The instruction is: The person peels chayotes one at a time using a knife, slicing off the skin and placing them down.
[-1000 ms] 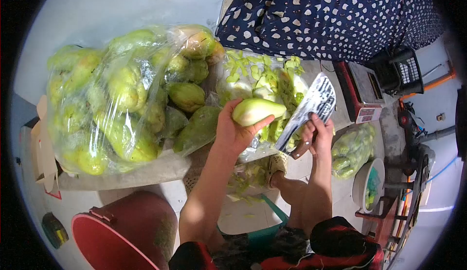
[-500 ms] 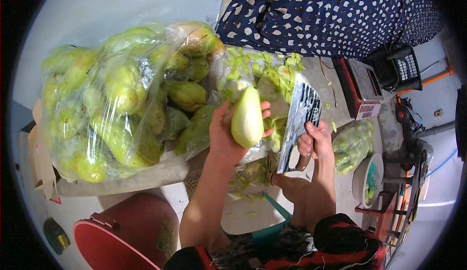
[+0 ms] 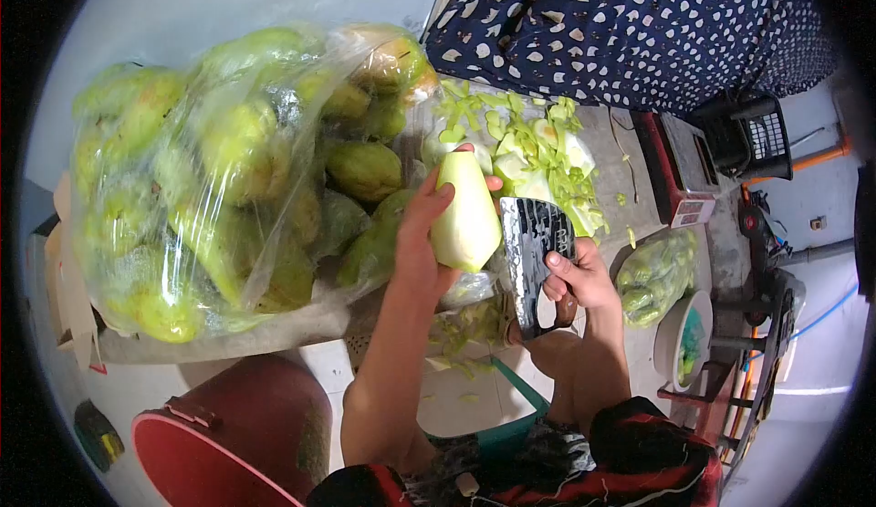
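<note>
With forearms (image 3: 388,361) stretched forward, 1 pale fruit (image 3: 467,224) is cradled by the left hand (image 3: 423,238) and 1 cleaver (image 3: 534,247) gripped by the right hand (image 3: 587,279).

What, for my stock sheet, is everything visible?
counter: 1, grey, centre
peeled fruit: 1, pale green, centre
cleaver: 1, dark, right of centre
large fruit bag: 1, clear, counter left
peelings: many, light green, counter middle
likely scale: 1, red, counter right
patterned cloth: 1, navy, top
basket: 1, black, upper right
smaller bag: 1, clear, right
basin: 1, white, lower right
bucket: 1, red, lower left
cardboard: 1, brown, far left
left hand: 1, bare, centre
right hand: 1, bare, on cleaver
</note>
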The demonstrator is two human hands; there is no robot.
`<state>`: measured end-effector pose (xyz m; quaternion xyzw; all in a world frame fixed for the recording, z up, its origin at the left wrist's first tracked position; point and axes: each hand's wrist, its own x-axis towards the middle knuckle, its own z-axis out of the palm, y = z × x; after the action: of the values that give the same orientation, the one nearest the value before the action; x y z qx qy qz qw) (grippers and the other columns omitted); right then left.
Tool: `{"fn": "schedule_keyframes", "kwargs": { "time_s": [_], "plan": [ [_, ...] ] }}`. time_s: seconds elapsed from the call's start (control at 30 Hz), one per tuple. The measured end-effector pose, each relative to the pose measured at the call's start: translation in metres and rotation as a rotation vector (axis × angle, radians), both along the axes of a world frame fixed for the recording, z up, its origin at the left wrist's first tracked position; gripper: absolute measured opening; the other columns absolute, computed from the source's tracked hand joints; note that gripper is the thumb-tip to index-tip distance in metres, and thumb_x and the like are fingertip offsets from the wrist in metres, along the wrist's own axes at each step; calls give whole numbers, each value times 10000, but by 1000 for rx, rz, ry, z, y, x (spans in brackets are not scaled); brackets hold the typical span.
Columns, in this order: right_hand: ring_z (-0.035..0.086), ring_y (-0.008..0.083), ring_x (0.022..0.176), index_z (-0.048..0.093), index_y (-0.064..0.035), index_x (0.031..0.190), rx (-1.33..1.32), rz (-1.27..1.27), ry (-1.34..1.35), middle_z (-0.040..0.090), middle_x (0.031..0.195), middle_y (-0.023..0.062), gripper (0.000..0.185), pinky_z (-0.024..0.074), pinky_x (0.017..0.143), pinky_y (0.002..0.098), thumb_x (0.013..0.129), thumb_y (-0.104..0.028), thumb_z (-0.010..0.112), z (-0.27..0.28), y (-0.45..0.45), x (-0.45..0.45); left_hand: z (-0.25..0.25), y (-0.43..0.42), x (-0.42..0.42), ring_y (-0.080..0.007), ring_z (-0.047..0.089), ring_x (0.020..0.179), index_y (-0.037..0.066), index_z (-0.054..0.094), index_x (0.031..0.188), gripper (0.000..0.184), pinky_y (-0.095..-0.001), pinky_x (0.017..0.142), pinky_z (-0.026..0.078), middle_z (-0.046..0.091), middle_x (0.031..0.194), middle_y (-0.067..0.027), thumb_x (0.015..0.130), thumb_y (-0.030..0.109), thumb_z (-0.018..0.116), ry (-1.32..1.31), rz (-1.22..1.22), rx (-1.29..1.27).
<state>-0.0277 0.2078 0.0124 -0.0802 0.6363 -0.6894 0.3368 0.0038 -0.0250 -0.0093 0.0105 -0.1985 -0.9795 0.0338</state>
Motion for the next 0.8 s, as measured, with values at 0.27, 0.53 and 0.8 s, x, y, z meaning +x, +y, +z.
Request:
{"fn": "schedule_keyframes", "kwargs": {
  "time_s": [0.27,0.53,0.8],
  "plan": [
    [467,101,438,512,-46,673,76,26,80,501,519,8,337,369,421,268,947,-202,632,1,-3,3,4,-3,1,-216,656,832,2,365,1410,711,-324,685,566,639,1081,-202,870,415,573,14,64,-185],
    [469,82,429,518,-55,622,177,13,176,510,496,1,382,369,417,253,946,-221,635,7,-5,5,3,2,-4,-266,669,894,-34,381,1383,785,-355,730,580,640,1089,-209,801,411,662,32,144,-202],
    [464,79,421,522,-55,627,224,4,233,506,491,-3,383,367,414,253,941,-238,642,5,-5,6,0,7,-5,-181,644,806,-29,422,1366,787,-284,686,542,642,1102,-220,760,399,684,11,132,-216]
  ]
}}
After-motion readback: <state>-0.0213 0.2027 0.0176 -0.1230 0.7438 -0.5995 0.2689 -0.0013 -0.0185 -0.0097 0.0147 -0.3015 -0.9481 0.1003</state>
